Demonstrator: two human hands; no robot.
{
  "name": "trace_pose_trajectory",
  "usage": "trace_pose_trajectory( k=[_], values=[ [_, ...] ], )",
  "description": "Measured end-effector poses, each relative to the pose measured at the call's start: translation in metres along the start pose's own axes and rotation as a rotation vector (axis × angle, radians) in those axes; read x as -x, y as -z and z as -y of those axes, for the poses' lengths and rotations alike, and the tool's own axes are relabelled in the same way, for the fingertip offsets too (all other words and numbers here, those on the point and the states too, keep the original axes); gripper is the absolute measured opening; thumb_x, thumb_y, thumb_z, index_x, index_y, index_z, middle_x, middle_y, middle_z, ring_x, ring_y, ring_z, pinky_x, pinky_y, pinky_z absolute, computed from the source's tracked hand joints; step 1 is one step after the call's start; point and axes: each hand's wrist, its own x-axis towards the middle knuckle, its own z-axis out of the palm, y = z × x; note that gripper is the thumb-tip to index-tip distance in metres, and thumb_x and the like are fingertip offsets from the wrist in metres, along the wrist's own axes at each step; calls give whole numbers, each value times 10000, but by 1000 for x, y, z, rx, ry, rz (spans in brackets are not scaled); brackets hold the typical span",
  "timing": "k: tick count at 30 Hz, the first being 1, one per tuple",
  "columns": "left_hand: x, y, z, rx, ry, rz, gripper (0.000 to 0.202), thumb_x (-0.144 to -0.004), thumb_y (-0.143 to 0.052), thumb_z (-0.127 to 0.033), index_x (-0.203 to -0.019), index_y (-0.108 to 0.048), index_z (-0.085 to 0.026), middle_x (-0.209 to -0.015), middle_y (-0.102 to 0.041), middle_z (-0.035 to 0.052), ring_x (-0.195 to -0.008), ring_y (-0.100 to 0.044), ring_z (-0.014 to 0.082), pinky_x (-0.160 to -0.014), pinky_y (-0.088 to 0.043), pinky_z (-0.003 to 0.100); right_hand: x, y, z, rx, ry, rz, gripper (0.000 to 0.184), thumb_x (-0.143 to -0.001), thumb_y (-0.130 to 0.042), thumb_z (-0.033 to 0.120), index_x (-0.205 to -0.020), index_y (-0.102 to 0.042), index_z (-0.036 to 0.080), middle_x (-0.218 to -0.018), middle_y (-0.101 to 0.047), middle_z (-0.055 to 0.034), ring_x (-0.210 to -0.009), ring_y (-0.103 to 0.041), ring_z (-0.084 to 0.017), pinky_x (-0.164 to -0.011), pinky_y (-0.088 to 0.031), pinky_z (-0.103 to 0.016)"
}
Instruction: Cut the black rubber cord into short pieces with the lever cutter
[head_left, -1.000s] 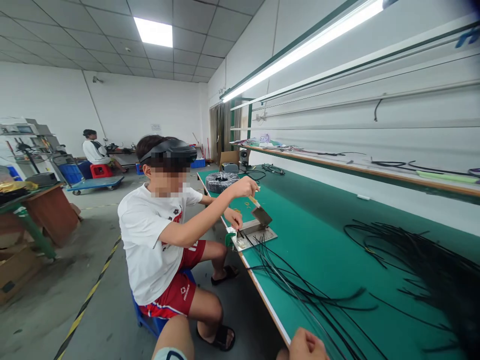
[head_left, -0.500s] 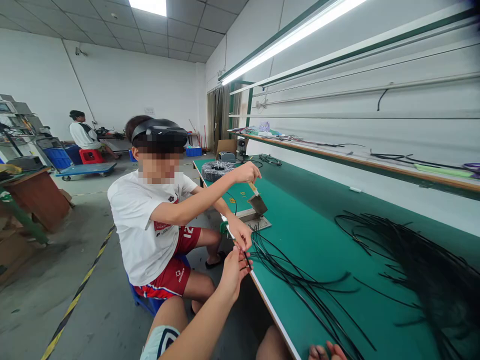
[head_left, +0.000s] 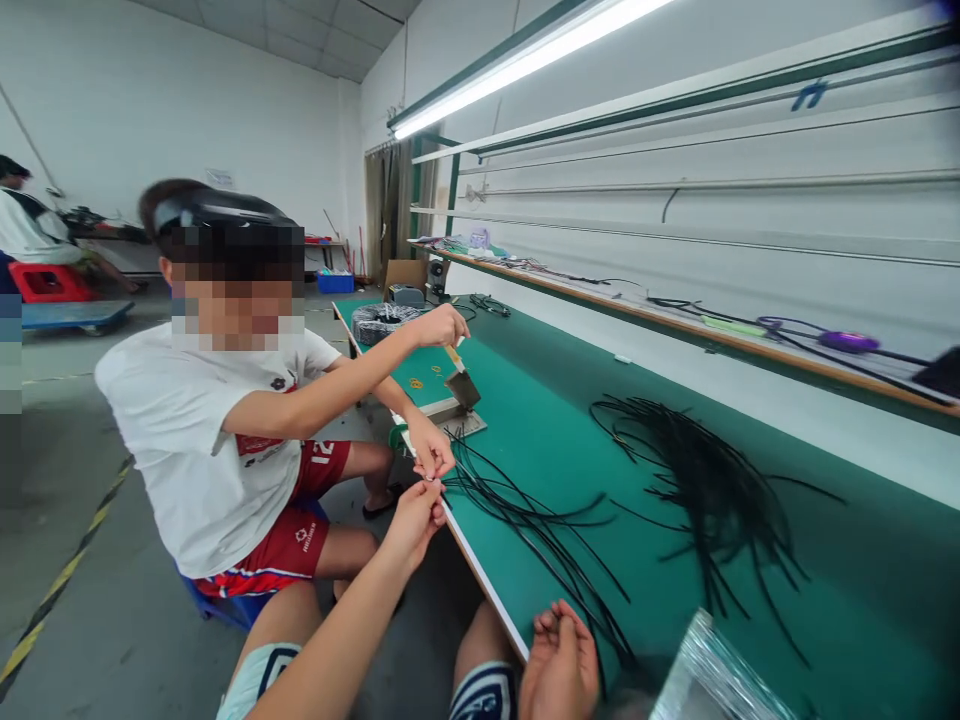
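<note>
Whatever lies between the fingertips of the person's bare left hand and the co-worker's lower bare hand is too small and covered to tell, and whether the person's curled bare right hand, cropped below by the bottom edge, holds anything is unclear. The shiny silvery plastic wrapping also runs out below, and the left edge crops the seated person in white and black. The tangled heap of thin black cables blurs into one dark mass, and the rounded purple object is too smeared to identify
</note>
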Motion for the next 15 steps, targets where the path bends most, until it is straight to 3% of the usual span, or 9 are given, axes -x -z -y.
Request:
trace_pose_trajectory(
  k=[4, 7, 9, 12, 15],
  values=[
    [34, -11, 33, -190, 40, 90, 213, -808, -600, -207, -623, -517, -141, -471, -346, -95, -394, -291, -6, -460, -162, 130, 22, -9, 3, 224, -83, 206, 510, -688, -657, 584, -985, -593, 174, -876, -636, -25, -668, -560, -117, -626, -482, -278],
    [66, -22, 71, -203, 82, 164, 351, -699, -717, -451, -643, -518, -167, -488, -417, -78, -412, -351, 38, -422, -222, 157, 34, -11, 0, 370, -120, 352, 547, -693, -636, 632, -979, -582, 168, -870, -659, -44, -716, -599, -160, -619, -486, -291],
    [79, -26, 91, -195, 54, 171, 434, -638, -749, -542, -648, -538, -163, -509, -440, -61, -437, -358, 54, -409, -239, 179, 36, -8, -2, 396, -85, 336, 523, -680, -655, 628, -928, -568, 175, -850, -665, -40, -763, -619, -181, -649, -499, -300],
    [82, -29, 103, -176, 60, 196, 366, -661, -760, -475, -649, -582, -156, -561, -484, -35, -474, -406, 65, -435, -280, 185, 32, -1, 0, 360, -57, 294, 496, -657, -682, 618, -858, -546, 186, -812, -665, -24, -761, -623, -178, -664, -508, -304],
    [73, -30, 96, -104, 104, 183, 151, -735, -711, -313, -776, -648, -181, -573, -505, -48, -486, -444, 71, -461, -311, 184, 27, 5, 5, 302, -77, 277, 478, -625, -720, 597, -762, -509, 190, -628, -607, 24, -563, -539, -113, -508, -431, -234]
  ],
)
